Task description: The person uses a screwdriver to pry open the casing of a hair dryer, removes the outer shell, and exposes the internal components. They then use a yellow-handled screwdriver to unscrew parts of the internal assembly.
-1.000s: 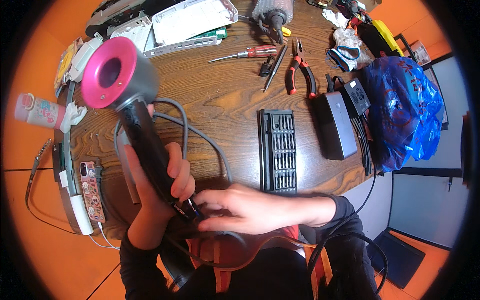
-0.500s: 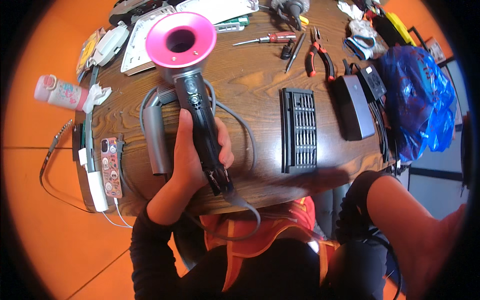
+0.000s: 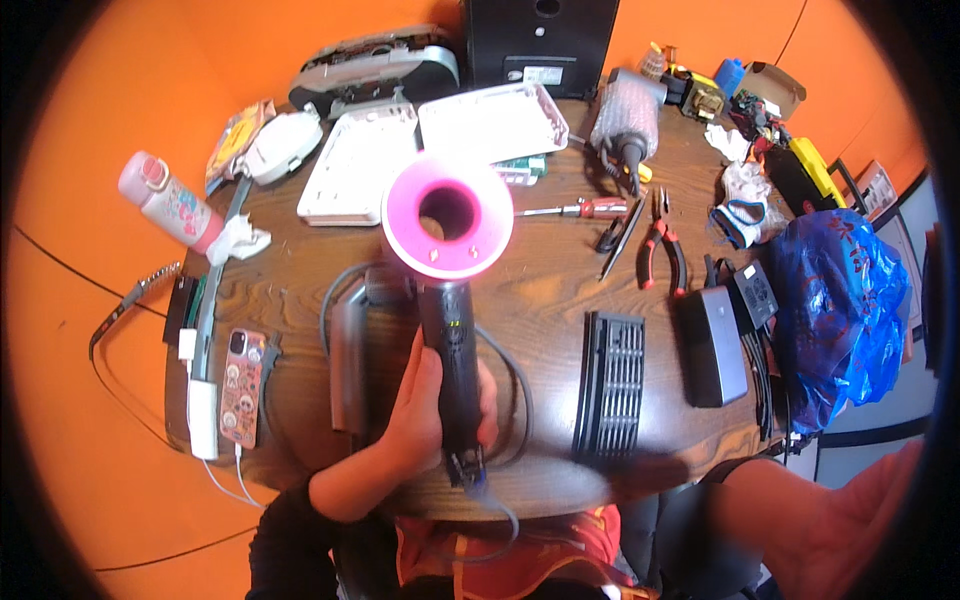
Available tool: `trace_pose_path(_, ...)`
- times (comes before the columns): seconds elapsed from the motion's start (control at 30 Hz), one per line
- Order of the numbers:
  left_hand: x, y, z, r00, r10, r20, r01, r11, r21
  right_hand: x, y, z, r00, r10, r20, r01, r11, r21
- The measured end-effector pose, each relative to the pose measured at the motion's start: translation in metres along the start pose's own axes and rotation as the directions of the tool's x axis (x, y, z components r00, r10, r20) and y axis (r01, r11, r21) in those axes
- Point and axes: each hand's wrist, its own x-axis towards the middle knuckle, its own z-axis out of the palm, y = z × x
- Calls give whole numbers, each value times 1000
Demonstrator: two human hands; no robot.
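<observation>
A: ok, what are the hands doing?

B: Right hand [image 3: 865, 510] is out at the lower right rim, blurry and cut off, so I honestly can't tell if it's open or closed. Left hand [image 3: 412, 418] is wrapped firmly round the dryer [image 3: 452, 312], thumb on one side of the handle [image 3: 460, 390], fingers on the other. It's holding the dryer up over the table [image 3: 545, 310], pink ring [image 3: 403, 220] toward the camera.

A: any readable writing?

B: Phone [image 3: 240, 390] to the left has stickers [image 3: 233, 376], way too small to read. Bit set [image 3: 622, 385] sits to the dryer's right. Past the grey block [image 3: 712, 350], a crinkled blue bag [image 3: 840, 320] has red lettering [image 3: 838, 236].

A: and further back?

B: Pliers [image 3: 660, 250], then a red-handled screwdriver [image 3: 602, 208]. Furthest, a black box [image 3: 540, 35] with a white label [image 3: 543, 75], its print illegible from here.
</observation>
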Motion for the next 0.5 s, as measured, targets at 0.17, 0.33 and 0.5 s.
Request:
trace_pose_path(0.17,5,1,2,1000,-8,-26,10,996,91,26,-17,-20,991,-94,-94,101,992,75)
trace_pose_path(0.33,7,0,9,999,0,-33,2,997,83,47,54,-7,956,277,-95,-285,956,-75)
trace_pose_path(0.5,7,-1,9,997,-5,-73,11,997,81,28,97,27,818,546,-182,-573,742,-348)
